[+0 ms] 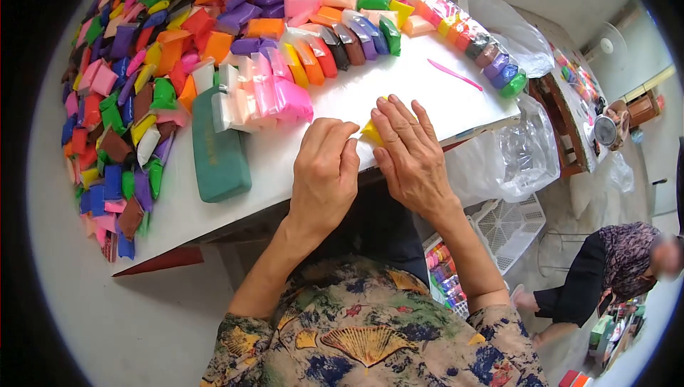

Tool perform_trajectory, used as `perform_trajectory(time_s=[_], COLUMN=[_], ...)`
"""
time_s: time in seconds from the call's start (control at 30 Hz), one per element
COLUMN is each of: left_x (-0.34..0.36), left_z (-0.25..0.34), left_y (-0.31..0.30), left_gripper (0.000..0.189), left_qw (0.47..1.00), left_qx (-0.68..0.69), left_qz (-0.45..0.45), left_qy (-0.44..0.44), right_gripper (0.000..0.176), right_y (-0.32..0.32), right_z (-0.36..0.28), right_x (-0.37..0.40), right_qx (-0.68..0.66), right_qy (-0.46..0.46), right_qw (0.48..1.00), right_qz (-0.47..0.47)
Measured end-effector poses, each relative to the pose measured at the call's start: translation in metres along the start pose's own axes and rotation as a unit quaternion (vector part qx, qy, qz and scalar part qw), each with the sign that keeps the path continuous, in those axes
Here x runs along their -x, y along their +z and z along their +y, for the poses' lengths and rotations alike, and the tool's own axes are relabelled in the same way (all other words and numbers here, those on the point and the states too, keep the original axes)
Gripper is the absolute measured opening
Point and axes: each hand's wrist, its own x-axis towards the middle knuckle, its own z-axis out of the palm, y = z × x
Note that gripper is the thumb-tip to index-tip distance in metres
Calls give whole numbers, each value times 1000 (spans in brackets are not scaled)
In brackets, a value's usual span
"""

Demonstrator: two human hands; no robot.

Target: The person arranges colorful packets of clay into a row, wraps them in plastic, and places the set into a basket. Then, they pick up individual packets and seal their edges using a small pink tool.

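Note:
Near the table's front edge, my right hand (410,152) lies flat with its fingers stretched out over a small yellow packet (370,132), of which only part shows. Beside it my left hand (324,166) has its fingers curled and pressed together close to the packet's left side; what they hold, if anything, is hidden. A green case (219,155) lies to the left, next to a stack of pink packets (285,98). A row of packets (335,48) in several colours curves behind my hands. A pink plastic tool (454,75) rests on the white table (427,109).
A large heap of coloured packets (135,95) covers the table's left and back. A filled clear bag (474,41) lies at the back right. Plastic bags (513,152) hang beside the table. Below are a white basket (509,226) and, at right, a seated person (613,266).

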Motion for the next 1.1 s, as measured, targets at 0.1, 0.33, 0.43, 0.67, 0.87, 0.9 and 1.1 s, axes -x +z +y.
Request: perform_trajectory(time_s=[0.1, 0.33, 0.43, 0.67, 0.87, 0.9, 1.1], left_x=[-3, -13, -9, -9, -9, -9, -3], left_z=[-1, -7, -8, -12, -9, -10, -8], left_y=[2, 3, 6, 6, 7, 6, 7], left_gripper=[19, 13, 9, 6, 6, 6, 8], left_qw=[999, 998, 998, 998, 997, 997, 994], left_qx=[17, -24, -31, -39, -38, -46, -63], left_qz=[-27, -58, -49, -50, -48, -44, -48], left_qy=[-21, 14, 26, 29, 40, 46, 72], right_gripper=[53, 49, 47, 44, 42, 39, 25], right_y=[2, -14, -24, -11, -26, -28, -20], right_z=[3, 7, 13, 12, 18, 20, 5], right_x=[0, -9, -9, -4, -6, -3, 17], right_qx=[0, -46, -99, -72, -207, -171, 6], right_qy=[-11, -8, 0, -34, 40, 39, 22], right_qw=[1000, 998, 993, 996, 977, 984, 996], right_qz=[-1, -41, -58, -44, -19, 25, 83])
